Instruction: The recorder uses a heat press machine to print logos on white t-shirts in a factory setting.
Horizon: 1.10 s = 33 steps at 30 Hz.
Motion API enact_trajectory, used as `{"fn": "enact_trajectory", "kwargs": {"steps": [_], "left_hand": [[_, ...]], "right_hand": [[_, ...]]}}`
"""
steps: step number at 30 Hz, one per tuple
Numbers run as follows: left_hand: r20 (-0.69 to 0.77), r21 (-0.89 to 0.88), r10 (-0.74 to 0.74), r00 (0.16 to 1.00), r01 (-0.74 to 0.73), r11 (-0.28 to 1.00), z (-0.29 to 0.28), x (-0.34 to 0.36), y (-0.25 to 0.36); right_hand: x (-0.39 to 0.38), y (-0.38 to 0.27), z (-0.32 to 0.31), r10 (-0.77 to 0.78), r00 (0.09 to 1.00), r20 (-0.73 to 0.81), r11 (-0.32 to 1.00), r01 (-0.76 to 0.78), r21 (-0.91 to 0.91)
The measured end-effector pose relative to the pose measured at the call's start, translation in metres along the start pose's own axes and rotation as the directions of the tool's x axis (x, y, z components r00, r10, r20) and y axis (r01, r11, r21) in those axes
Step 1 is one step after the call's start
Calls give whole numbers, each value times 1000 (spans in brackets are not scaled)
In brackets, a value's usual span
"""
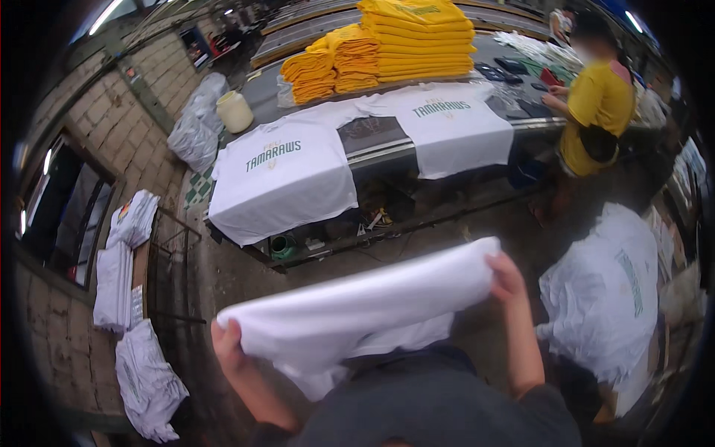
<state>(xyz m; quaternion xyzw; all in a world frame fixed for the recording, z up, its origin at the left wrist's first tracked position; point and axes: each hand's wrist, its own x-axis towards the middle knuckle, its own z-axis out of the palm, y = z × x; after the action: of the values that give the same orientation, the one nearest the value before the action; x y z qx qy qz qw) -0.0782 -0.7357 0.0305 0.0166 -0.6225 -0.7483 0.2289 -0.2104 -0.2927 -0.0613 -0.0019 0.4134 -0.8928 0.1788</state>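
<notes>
A folded white shirt [357, 298] hangs between my hands at waist height, blurred along its top edge, with a loose part drooping below. My left hand [228, 344] grips its left end, fingers closed on the fabric. My right hand [506, 277] pinches the upper right end. Beyond it, two white printed T-shirts, one at left [283, 179] and one at right [458, 138], lie over the front edge of a long dark table [376, 132].
Stacked yellow shirts [417, 52] and a cream jug [234, 112] sit on the table. A person in yellow [596, 104] works at its right. White shirt piles flank me at left [145, 380] and right [596, 283]. A block wall [97, 97] runs along the left.
</notes>
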Motion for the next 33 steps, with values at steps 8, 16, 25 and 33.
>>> {"fn": "enact_trajectory", "kwargs": {"steps": [8,16,25,33], "left_hand": [[246,-167,6,969,37,985,108,90,-23],[215,-111,-28,976,53,992,209,226,-43],[280,-30,-190,941,207,978,340,489,-133],[246,-94,23,969,0,996,411,621,-170]], "right_hand": [[-6,-147,-55,-440,898,18,860,428,-277],[110,-274,-49,-567,821,70,745,547,-382],[386,-428,-91,-381,921,-75,736,254,-628],[511,-498,-114,-630,776,-45,695,536,-480]]}}
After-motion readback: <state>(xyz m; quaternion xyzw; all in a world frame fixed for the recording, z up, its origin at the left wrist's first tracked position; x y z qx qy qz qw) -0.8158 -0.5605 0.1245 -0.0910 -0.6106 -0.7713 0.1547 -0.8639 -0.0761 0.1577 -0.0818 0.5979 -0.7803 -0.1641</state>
